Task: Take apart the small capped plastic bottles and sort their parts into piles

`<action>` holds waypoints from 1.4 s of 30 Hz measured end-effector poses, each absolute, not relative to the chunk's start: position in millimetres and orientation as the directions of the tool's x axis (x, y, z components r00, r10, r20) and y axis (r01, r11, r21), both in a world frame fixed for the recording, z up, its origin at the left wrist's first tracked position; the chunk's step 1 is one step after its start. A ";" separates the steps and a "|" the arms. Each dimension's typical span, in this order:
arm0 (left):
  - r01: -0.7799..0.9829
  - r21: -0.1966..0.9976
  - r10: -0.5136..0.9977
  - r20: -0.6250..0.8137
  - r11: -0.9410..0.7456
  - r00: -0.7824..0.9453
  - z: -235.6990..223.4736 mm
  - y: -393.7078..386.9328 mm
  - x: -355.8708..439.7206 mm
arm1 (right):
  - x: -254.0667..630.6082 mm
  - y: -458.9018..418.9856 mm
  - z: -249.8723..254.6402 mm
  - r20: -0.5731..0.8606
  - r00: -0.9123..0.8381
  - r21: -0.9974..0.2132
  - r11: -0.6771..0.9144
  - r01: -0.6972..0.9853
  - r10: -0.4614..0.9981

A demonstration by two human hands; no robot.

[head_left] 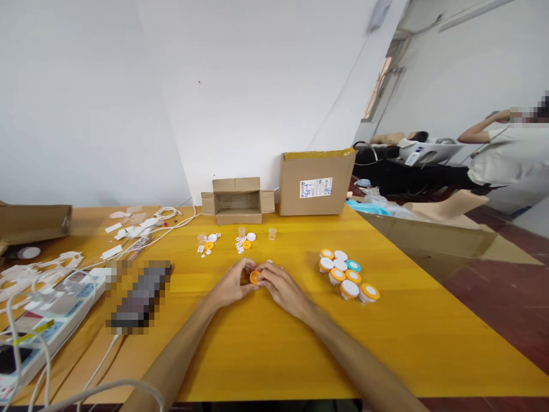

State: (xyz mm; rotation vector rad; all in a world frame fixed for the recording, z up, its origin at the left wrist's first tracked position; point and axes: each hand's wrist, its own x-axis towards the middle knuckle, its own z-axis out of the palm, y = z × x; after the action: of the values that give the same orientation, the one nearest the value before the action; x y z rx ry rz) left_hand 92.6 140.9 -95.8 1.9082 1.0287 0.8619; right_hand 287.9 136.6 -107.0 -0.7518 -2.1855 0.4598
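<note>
A small orange cap (254, 277) is held just above the wooden table, its hollow side toward me. My left hand (231, 284) curls around its left side, with the thumb along the near edge. From the right, my right hand (283, 288) pinches it with bent fingers. Beyond my hands lie two groups of loose parts, each with a clear cup (241, 232), a white disc (251, 236), an orange ring (247, 244) and small white pieces. Another clear cup (272, 233) stands alone. Several lidded jars (349, 289) with white, orange and teal tops cluster at right.
An open cardboard box (238, 217) and a taller closed carton (317, 186) stand by the wall. At left are a power strip (64, 326), a blurred dark device (141, 294) and tangled white cables (167, 213). A person (506, 149) is at the far right.
</note>
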 end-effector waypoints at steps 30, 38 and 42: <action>0.449 0.808 0.923 0.310 -0.382 0.228 -85.8 146.7 84.3 | 286.7 132.1 -104.9 0.532 -0.685 -0.328 0.867 0.375 0.497; 0.452 0.775 0.897 0.370 -0.442 0.242 -83.8 143.2 89.0 | 285.6 130.2 -99.0 0.602 -0.512 -0.450 0.790 0.416 0.613; 0.445 0.760 0.880 0.386 -0.474 0.278 -84.1 140.1 93.2 | 286.2 132.5 -98.8 0.641 -0.393 -0.498 0.747 0.440 0.659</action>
State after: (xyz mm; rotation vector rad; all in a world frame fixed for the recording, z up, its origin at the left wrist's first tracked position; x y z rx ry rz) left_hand 93.2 140.1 -84.1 2.0373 1.1871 1.1081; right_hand 286.2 132.5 -98.8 -0.8271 -2.0510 0.3099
